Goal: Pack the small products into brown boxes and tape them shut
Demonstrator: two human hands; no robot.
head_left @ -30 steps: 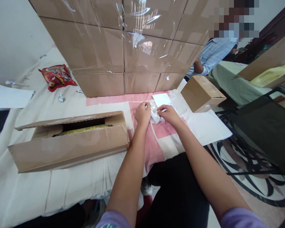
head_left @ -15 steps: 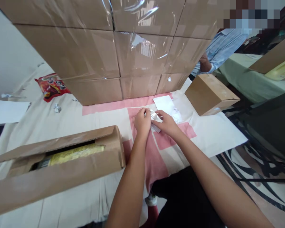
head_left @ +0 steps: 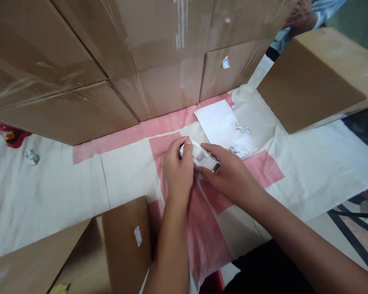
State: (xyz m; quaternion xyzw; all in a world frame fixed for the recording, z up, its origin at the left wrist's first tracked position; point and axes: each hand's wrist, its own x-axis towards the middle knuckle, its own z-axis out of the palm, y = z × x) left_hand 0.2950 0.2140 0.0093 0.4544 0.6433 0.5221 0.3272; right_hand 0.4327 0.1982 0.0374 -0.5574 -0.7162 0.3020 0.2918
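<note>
My left hand [head_left: 178, 163] is closed around the rounded end of a small white device [head_left: 199, 154] that looks like a tape dispenser, its thumb lying over the top. At the other end, with a dark gap showing, the fingers and thumb of my right hand [head_left: 222, 165] grip it from both sides. Both hands hold it just over the pink and cream cloth [head_left: 125, 175]. Close by on the right, a white sheet of paper [head_left: 216, 118] lies flat, with small crumpled clear scraps [head_left: 242, 128] on and beside it.
Cardboard boxes [head_left: 168, 85] wrapped in clear film form a wall ahead. A single carton [head_left: 309, 81] stands right, with a person's hand [head_left: 300, 18] behind it. An open carton [head_left: 125, 241] sits near left. A red packet [head_left: 12, 134] lies far left.
My view has moved closer and tilted down. The white device now shows more clearly between my hands. Both hands remain on it.
</note>
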